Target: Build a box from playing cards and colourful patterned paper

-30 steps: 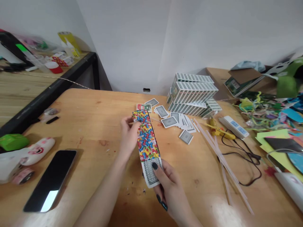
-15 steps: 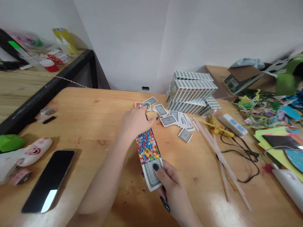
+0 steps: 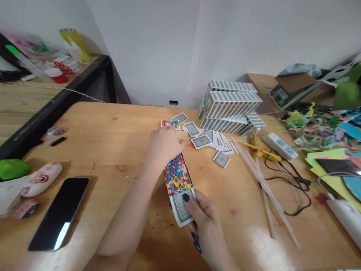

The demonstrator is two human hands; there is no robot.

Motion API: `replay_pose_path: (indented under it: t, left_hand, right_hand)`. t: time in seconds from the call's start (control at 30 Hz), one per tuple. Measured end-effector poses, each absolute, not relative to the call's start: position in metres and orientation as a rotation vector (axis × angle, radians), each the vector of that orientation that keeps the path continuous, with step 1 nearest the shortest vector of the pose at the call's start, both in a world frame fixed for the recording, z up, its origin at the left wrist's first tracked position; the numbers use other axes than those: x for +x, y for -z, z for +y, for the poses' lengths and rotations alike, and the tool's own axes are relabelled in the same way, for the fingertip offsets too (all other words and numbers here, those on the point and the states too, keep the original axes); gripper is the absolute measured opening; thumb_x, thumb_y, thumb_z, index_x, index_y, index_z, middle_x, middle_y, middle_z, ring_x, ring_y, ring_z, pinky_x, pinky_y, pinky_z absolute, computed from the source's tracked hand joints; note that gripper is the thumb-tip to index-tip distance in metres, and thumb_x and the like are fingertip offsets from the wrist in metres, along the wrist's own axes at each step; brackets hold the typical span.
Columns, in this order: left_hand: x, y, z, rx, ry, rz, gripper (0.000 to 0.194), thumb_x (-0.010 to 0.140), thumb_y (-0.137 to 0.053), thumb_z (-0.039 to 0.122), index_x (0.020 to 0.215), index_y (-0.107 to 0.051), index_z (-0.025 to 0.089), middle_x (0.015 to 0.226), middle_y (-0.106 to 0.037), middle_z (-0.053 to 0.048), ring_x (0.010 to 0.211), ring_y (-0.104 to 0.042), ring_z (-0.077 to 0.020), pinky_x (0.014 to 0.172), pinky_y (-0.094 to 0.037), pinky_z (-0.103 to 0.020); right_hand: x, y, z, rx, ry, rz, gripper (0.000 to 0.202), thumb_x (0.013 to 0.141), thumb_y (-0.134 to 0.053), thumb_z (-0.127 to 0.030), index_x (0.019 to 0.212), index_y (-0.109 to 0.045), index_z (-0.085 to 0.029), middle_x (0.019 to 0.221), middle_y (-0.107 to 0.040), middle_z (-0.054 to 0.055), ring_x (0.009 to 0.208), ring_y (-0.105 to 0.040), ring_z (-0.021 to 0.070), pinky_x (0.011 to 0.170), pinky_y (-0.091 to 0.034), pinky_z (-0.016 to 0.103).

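Observation:
A long, narrow box printed with a multicoloured pattern stretches away from me above the table. My left hand is closed over its far end, and the fingertips are partly hidden. At the near end a playing card lies back up, overlapping or sticking out of the box; I cannot tell which. My right hand pinches this card, thumb on top and fingers curled underneath. Just past my left hand sits a red and green card pack. Loose playing cards are scattered to its right.
Striped card boxes are stacked at the back right. Clear plastic sticks, a yellow glue gun, a power strip and black cable lie on the right. A phone and a white plush-like item are on the left.
The view has shifted slightly. My left hand still covers the far end of the box, and my right hand keeps its pinch on the card, with barely any movement.

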State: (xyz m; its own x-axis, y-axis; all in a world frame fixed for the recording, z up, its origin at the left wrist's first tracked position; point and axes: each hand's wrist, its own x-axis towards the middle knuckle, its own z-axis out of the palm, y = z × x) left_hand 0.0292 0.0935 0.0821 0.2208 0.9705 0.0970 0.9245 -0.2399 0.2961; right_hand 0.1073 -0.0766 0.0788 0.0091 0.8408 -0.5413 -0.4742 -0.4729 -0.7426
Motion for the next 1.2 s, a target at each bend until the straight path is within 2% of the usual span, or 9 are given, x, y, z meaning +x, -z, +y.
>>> replay_pose_path:
  t: [0.27,0.53,0.67,0.73,0.8,0.87,0.93,1.03,1.2]
  left_hand:
    - [0.032,-0.081,0.091,2.376,-0.375,1.844,0.034,0.074,-0.052,0.039,0.098,-0.059,0.016,0.096,-0.065,-0.014,0.09,-0.059,-0.0306,0.078,-0.043,-0.04]
    - [0.036,-0.081,0.091,2.325,-0.402,1.835,0.033,0.073,-0.053,0.035,0.098,-0.06,0.015,0.096,-0.064,-0.015,0.093,-0.058,-0.0315,0.082,-0.041,-0.041]
    - [0.034,-0.081,0.094,2.287,-0.444,1.916,0.031,0.074,-0.051,0.03,0.1,-0.059,0.015,0.095,-0.064,-0.016,0.094,-0.057,-0.0324,0.081,-0.04,-0.043]
    - [0.03,-0.081,0.096,2.26,-0.468,1.996,0.031,0.075,-0.049,0.027,0.101,-0.059,0.015,0.095,-0.064,-0.016,0.092,-0.057,-0.0331,0.078,-0.041,-0.044]
    - [0.027,-0.081,0.097,2.217,-0.47,2.06,0.03,0.076,-0.047,0.025,0.101,-0.059,0.015,0.095,-0.063,-0.017,0.092,-0.056,-0.034,0.076,-0.042,-0.045]
    - [0.025,-0.08,0.098,2.177,-0.463,2.09,0.029,0.077,-0.046,0.024,0.1,-0.061,0.017,0.096,-0.062,-0.017,0.094,-0.055,-0.0349,0.075,-0.042,-0.047]
    - [0.024,-0.079,0.099,2.157,-0.45,2.094,0.027,0.078,-0.045,0.024,0.097,-0.063,0.019,0.099,-0.061,-0.016,0.095,-0.053,-0.0351,0.075,-0.042,-0.048]
    - [0.025,-0.077,0.1,2.157,-0.433,2.084,0.025,0.079,-0.044,0.026,0.091,-0.066,0.022,0.101,-0.06,-0.015,0.096,-0.052,-0.0345,0.073,-0.043,-0.048]
    - [0.024,-0.075,0.101,2.207,-0.424,2.082,0.026,0.079,-0.043,0.026,0.086,-0.067,0.02,0.097,-0.062,-0.014,0.092,-0.054,-0.033,0.067,-0.046,-0.043]
  right_hand:
    - [0.104,-0.077,-0.077,-1.285,-1.612,-0.35,0.039,0.065,-0.065,-0.053,0.071,-0.05,-0.017,0.043,-0.037,-0.01,0.031,-0.02,0.0012,0.03,-0.014,0.015]
    - [0.102,-0.079,-0.075,-1.318,-1.542,-0.333,0.038,0.063,-0.067,-0.051,0.064,-0.05,-0.017,0.042,-0.036,-0.01,0.031,-0.021,0.0007,0.029,-0.017,0.014]
    - [0.114,-0.075,-0.064,-1.342,-1.554,-0.437,0.035,0.069,-0.064,-0.048,0.066,-0.051,-0.016,0.04,-0.037,-0.011,0.027,-0.025,0.0007,0.026,-0.018,0.013]
    - [0.124,-0.072,-0.056,-1.345,-1.583,-0.494,0.034,0.069,-0.065,-0.047,0.067,-0.052,-0.016,0.037,-0.041,-0.01,0.024,-0.03,0.0019,0.024,-0.02,0.012]
    - [0.134,-0.07,-0.051,-1.311,-1.61,-0.495,0.033,0.066,-0.068,-0.044,0.066,-0.052,-0.015,0.039,-0.048,-0.007,0.025,-0.041,0.0053,0.023,-0.028,0.013]
    - [0.141,-0.071,-0.049,-1.241,-1.682,-0.448,0.031,0.065,-0.07,-0.04,0.068,-0.054,-0.014,0.047,-0.059,-0.002,0.034,-0.055,0.0106,0.028,-0.04,0.015]
    - [0.144,-0.073,-0.051,-1.166,-1.78,-0.406,0.029,0.067,-0.069,-0.038,0.073,-0.057,-0.012,0.058,-0.066,0.005,0.043,-0.062,0.0147,0.033,-0.047,0.018]
    - [0.143,-0.075,-0.056,-1.115,-1.844,-0.416,0.03,0.071,-0.065,-0.04,0.074,-0.057,-0.011,0.062,-0.069,0.008,0.039,-0.06,0.0137,0.03,-0.045,0.017]
    - [0.137,-0.073,-0.059,-1.141,-1.747,-0.403,0.032,0.07,-0.067,-0.039,0.06,-0.052,-0.012,0.046,-0.061,0.002,0.026,-0.049,0.0079,0.024,-0.036,0.013]
